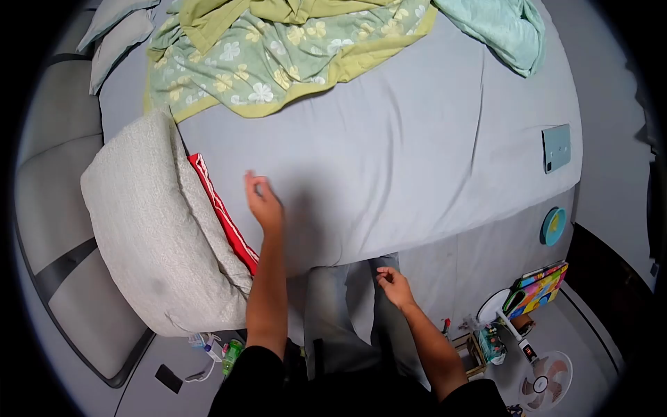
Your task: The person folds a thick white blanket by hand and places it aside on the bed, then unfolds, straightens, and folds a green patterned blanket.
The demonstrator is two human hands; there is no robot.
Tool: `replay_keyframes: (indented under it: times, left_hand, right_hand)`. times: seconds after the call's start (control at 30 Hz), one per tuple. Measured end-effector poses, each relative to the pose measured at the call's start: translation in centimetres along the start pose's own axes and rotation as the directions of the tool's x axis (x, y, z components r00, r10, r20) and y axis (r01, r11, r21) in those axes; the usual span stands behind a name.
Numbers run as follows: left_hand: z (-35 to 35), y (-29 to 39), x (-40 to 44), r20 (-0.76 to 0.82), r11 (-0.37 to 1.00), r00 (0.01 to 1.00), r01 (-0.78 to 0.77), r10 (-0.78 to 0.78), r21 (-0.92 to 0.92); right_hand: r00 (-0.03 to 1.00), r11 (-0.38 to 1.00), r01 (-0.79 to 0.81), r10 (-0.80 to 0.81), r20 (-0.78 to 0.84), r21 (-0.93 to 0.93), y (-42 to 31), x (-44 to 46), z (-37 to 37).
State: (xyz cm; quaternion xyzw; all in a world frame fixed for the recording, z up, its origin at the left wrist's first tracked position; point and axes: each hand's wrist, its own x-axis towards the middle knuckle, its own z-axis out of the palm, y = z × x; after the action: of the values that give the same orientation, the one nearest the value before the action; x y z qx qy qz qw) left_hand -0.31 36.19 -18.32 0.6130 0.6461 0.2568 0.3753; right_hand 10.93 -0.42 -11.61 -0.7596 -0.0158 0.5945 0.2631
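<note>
The left hand [264, 201], its fingers loosely bent around nothing, hung over the one gray sheet [417, 160] on the bed, just right of a single red strip of cloth [240, 247] with white edging. That strip lay along the right side of one pale bedding bundle [149, 229]. The right hand [394, 286], half curled and likewise unladen, was near the person's right leg [399, 326], by the bed's near edge. One green floral blanket [243, 66] lay across the far side, with one mint cloth [504, 35] to its right, two pillows [118, 45] at the far left corner and one tablet [556, 149] near the right edge.
</note>
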Motion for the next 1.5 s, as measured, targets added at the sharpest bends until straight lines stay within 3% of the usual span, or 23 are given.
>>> replay_keyframes:
  times: [0.07, 0.17, 0.2, 0.27, 0.3, 0.33, 0.4, 0.43, 0.5, 0.53, 0.57, 0.7, 0.77, 0.87, 0.9, 0.93, 0.97, 1.03, 1.13, 1.23, 1.27, 1.33, 1.5]
  left_hand:
    - [3.0, -1.0, -3.2, 0.015, 0.995, 0.995, -0.101, 0.101, 0.014]
    - [9.3, 1.9, -18.2, 0.395, 0.937, 0.850, -0.322, 0.349, -0.136]
    - [10.1, 3.8, -24.1, 0.639, 0.940, 0.690, -0.243, 0.340, -0.239]
    - [9.9, 8.2, -32.1, 0.980, 0.965, -0.038, 0.187, 0.195, -0.184]
    - [9.6, 9.8, -33.9, 0.949, 0.948, -0.251, 0.297, 0.190, -0.111]
    - [9.4, 10.8, -34.5, 0.933, 0.938, -0.286, 0.326, 0.219, -0.120]
    - [9.5, 11.5, -31.4, 0.932, 0.905, 0.027, 0.232, 0.361, -0.358]
    - [8.4, 13.4, -26.4, 0.894, 0.940, 0.292, -0.091, 0.340, -0.328]
    - [11.0, 10.9, -17.9, 0.762, 0.966, 0.595, -0.189, 0.258, -0.179]
    - [13.9, 6.9, -12.6, 0.486, 0.809, 0.648, -0.487, 0.587, -0.329]
    - [13.2, 10.8, -7.9, 0.497, 0.913, 0.767, -0.310, 0.405, -0.265]
    - [18.9, 11.9, 3.4, 0.157, 0.934, 0.921, -0.348, 0.357, -0.084]
    - [25.4, 11.3, -2.2, 0.209, 0.868, 0.846, -0.496, 0.491, -0.029]
    - [30.9, 10.9, -20.1, 0.541, 0.685, 0.475, -0.667, 0.694, -0.293]
    - [30.5, 11.4, -26.1, 0.753, 0.779, 0.309, -0.480, 0.581, -0.404]
    - [30.1, 10.6, -31.7, 0.775, 0.741, 0.140, -0.436, 0.617, -0.511]
    - [29.1, 13.2, -34.0, 0.878, 0.775, -0.337, -0.428, 0.340, -0.465]
    - [27.3, 14.5, -38.4, 0.862, 0.966, -0.492, -0.140, 0.123, -0.218]
    - [26.8, 16.9, -36.7, 0.940, 0.993, -0.321, 0.022, 0.116, -0.115]
    - [27.5, 20.0, -31.2, 0.769, 0.839, 0.340, -0.154, 0.541, -0.522]
    - [27.9, 21.4, -28.9, 0.798, 0.946, 0.522, -0.057, 0.302, -0.320]
    - [27.5, 24.3, -24.2, 0.582, 0.932, 0.781, 0.000, 0.226, -0.363]
    - [32.5, 24.7, -17.8, 0.289, 0.909, 0.932, -0.087, 0.218, -0.407]
  right_hand:
    - [1.000, 0.995, -0.018, 0.016, -0.026, -0.100, 0.0, -1.2, -0.8]
    - [0.995, 0.975, 0.026, -0.046, -0.084, -0.221, 3.3, -2.0, -1.2]
    - [0.992, 0.963, 0.043, -0.072, -0.100, -0.267, 4.4, -2.3, -1.2]
    - [0.991, 0.932, 0.052, -0.093, -0.098, -0.360, 6.4, -3.4, -0.8]
    - [0.995, 0.923, 0.045, -0.074, -0.063, -0.382, 7.2, -4.1, -0.8]
    - [0.998, 0.916, 0.041, -0.058, -0.031, -0.398, 7.4, -4.9, -0.7]
    - [0.999, 0.922, 0.038, -0.036, 0.012, -0.385, 8.0, -6.0, -1.1]
    - [0.999, 0.932, 0.035, -0.030, 0.021, -0.362, 8.2, -6.3, -1.5]
    - [1.000, 0.958, 0.023, -0.027, -0.009, -0.285, 8.5, -6.1, -2.3]
    - [0.999, 0.968, 0.020, -0.029, -0.031, -0.249, 8.4, -5.8, -2.7]
    - [0.998, 0.977, 0.008, -0.022, -0.063, -0.212, 8.5, -5.6, -3.4]
    - [0.977, 0.985, 0.057, -0.088, -0.196, -0.161, 7.2, -5.0, -5.7]
    - [0.966, 0.989, 0.055, -0.088, -0.242, -0.140, 7.4, -4.3, -6.4]
    - [0.967, 0.994, 0.050, -0.072, -0.243, -0.097, 6.8, -4.2, -6.4]
    - [0.968, 0.994, 0.061, -0.082, -0.239, -0.095, 6.7, -4.2, -6.3]
    - [0.954, 0.983, 0.138, -0.164, -0.250, -0.121, 6.5, -4.3, -6.3]
    - [0.957, 0.977, 0.100, -0.146, -0.251, -0.189, 6.2, -4.4, -6.3]
    - [0.961, 0.947, 0.023, -0.109, -0.253, -0.321, 5.5, -4.6, -6.8]
    - [0.949, 0.985, 0.028, -0.080, -0.305, -0.172, 4.2, -5.1, -8.2]
    - [0.927, 0.961, 0.166, -0.076, -0.368, 0.221, 6.9, -4.4, -8.6]
    - [0.923, 0.956, 0.144, -0.036, -0.384, 0.256, 7.2, -4.5, -9.0]
    - [0.911, 0.943, 0.105, 0.036, -0.410, 0.317, 7.6, -4.4, -10.0]
    - [0.896, 0.955, 0.077, 0.060, -0.440, 0.288, 7.8, -4.2, -11.0]
